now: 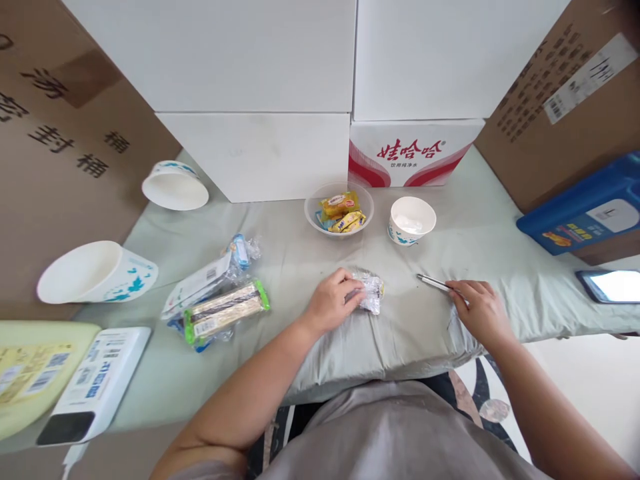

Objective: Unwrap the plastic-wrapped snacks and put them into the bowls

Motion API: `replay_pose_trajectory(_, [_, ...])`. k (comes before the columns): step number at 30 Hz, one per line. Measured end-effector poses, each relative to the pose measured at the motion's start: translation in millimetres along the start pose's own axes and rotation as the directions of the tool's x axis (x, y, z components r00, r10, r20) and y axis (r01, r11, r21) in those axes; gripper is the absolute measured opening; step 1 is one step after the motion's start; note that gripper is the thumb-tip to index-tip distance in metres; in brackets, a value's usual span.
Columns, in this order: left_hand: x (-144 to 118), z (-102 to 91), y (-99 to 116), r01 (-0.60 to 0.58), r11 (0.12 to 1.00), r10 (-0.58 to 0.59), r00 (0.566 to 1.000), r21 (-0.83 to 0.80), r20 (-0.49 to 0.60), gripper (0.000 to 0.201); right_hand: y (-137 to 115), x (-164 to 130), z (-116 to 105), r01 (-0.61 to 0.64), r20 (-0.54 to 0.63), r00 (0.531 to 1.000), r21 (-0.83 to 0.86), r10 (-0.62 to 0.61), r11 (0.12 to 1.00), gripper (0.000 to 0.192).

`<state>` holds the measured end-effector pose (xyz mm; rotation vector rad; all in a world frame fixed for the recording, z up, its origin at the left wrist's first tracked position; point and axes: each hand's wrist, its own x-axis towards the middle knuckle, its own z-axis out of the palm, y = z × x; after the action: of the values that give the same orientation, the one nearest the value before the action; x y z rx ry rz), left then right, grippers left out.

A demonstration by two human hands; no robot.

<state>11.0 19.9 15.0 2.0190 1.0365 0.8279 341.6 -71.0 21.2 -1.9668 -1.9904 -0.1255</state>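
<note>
Near the front of the cloth-covered surface, my left hand (334, 299) rests with curled fingers on a crinkled clear plastic packet (371, 293). The packet lies flat, and part of it is hidden under the fingers. To the right, my right hand (480, 308) holds the near end of a slim silver pen-like tool (434, 283) between thumb and fingers. Its tip points left and away from me, and the tool lies low over the cloth. Beyond the hands stand a clear plastic bowl (369, 212) of wrapped snacks and a white paper cup (400, 235) with something whitish inside.
Packaged goods (227, 310) with green ends lie at left, beside plastic bags. Two paper bowls (131, 272) lie tipped behind them. A white device (107, 373) is at front left. White boxes (280, 153) line the back; a blue jug (595, 207) and phone (617, 285) are at right.
</note>
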Motion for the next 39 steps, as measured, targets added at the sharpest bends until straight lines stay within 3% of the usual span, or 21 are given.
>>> replay_pose_trajectory(3, [3,-1.8,-4,0.131,0.949,-0.167,0.98,-0.287,-0.106,0.024,-24,9,1,0.034,-0.095,0.995,0.097,-0.025,0.995,0.026])
replay_pose_trajectory(7, [9,-13.2,-12,0.29,0.71,-0.433,0.898,-0.641,-0.073,0.031,-86,29,8,0.145,-0.056,0.989,0.337,-0.134,0.93,0.026])
replay_pose_trajectory(9, [11,-17.9,-12,0.316,0.668,-0.465,0.884,-0.674,-0.047,0.03,-115,39,18,0.172,-0.006,0.983,0.379,-0.184,0.909,0.034])
replay_pose_trajectory(12, [13,-22.4,-13,0.306,0.697,-0.442,0.895,-0.649,-0.053,0.026,-144,51,36,0.158,0.092,0.976,0.333,-0.199,0.93,0.059])
replay_pose_trajectory(13, [14,-24.0,-14,0.299,0.715,-0.436,0.898,-0.632,-0.068,0.023,-149,54,41,0.15,0.125,0.972,0.318,-0.198,0.936,0.059])
replay_pose_trajectory(17, [16,-32.3,-21,0.343,0.805,-0.443,0.89,-0.484,-0.105,0.015,-144,60,43,0.145,0.149,0.965,0.387,-0.216,0.911,0.015])
replay_pose_trajectory(20, [14,-35.9,-21,0.334,0.918,-0.347,0.938,-0.215,-0.023,0.02,-125,58,28,0.191,0.003,0.976,0.455,-0.217,0.869,0.021])
replay_pose_trajectory(23, [10,-34.7,-13,0.16,0.984,-0.166,0.984,0.081,0.067,0.017,-103,51,10,0.271,-0.111,0.962,0.493,-0.249,0.826,0.026])
replay_pose_trajectory(26, [7,-33.9,-6,0.019,0.963,-0.077,0.975,0.27,0.206,0.022,-77,41,4,0.328,-0.096,0.941,0.498,-0.325,0.803,0.027])
replay_pose_trajectory(28, [5,-36.1,-2,-0.032,0.945,-0.074,0.949,0.327,0.306,0.025,-58,35,5,0.316,-0.074,0.946,0.445,-0.316,0.838,0.027])
replay_pose_trajectory(31, [4,-43.1,4,-0.095,0.93,-0.047,0.927,0.355,0.373,0.019,-35,28,5,0.229,-0.114,0.973,0.326,-0.203,0.917,0.027])
replay_pose_trajectory(34, [2,-49.9,15,-0.209,0.932,0.092,0.926,0.295,0.366,0.017,-36,26,-6,0.172,-0.196,0.974,0.336,-0.11,0.926,0.025])
replay_pose_trajectory(37, [0,-52.7,25,-0.33,0.934,0.247,0.874,0.138,0.419,0.017,-61,30,-22,0.293,-0.16,0.956,0.44,-0.247,0.849,0.026])
replay_pose_trajectory(39, [-2,-52.3,27,-0.36,0.933,0.303,0.804,0.014,0.511,0.017,-83,31,-29,0.391,-0.027,0.903,0.467,-0.429,0.793,0.026])
